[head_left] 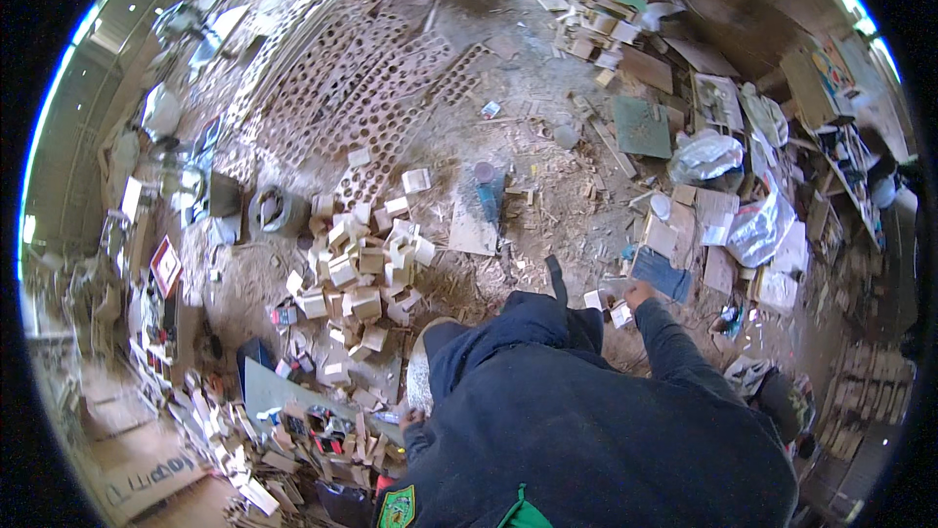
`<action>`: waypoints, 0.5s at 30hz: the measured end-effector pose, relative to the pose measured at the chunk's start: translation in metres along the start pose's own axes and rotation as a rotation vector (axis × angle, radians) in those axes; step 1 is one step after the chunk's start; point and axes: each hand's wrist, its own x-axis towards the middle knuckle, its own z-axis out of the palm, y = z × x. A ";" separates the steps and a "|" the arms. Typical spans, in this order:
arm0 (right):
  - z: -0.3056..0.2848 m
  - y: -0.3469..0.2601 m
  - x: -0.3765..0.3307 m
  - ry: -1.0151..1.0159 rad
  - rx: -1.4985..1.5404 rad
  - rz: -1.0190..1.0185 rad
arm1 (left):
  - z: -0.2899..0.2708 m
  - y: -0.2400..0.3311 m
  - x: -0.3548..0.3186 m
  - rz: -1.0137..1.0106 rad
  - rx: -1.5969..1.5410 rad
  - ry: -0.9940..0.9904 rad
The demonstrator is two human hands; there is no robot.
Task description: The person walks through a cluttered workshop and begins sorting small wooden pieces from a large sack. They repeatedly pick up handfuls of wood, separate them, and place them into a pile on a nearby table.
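Observation:
My right hand (pixel 640 295) is out to the right, low over the floor, its fingers curled; what they hold, if anything, is too small to make out. Just left of it are two small pale wooden blocks (pixel 620 313), one beside the other. A dark blue flat piece (pixel 660 275) lies just beyond that hand. At my left side, my left hand (pixel 412 419) is near the end of a long grey board (pixel 293 393), and its fingers are mostly hidden. A heap of pale wooden blocks (pixel 357 269) lies on the floor ahead of my left arm.
Wooden sheets with rows of round holes (pixel 337 79) cover the far left floor. A round bucket (pixel 278 211) stands beyond the block heap. Silvery plastic bags (pixel 762 227), boards and a green panel (pixel 642 126) lie at the right. Wood scraps (pixel 259 494) pile up at lower left.

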 end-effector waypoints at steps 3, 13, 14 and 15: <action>0.041 0.057 -0.013 0.171 -0.044 -0.311 | -0.021 0.081 0.059 -0.061 -0.237 -0.036; 0.153 0.103 -0.048 -0.267 0.079 -0.013 | -0.019 0.273 0.173 0.203 -0.074 -0.119; 0.153 0.097 -0.042 -0.250 0.116 0.025 | -0.008 0.280 0.189 0.218 -0.018 -0.137; 0.156 0.085 -0.031 -0.223 0.135 0.125 | 0.000 0.279 0.196 0.246 -0.021 -0.125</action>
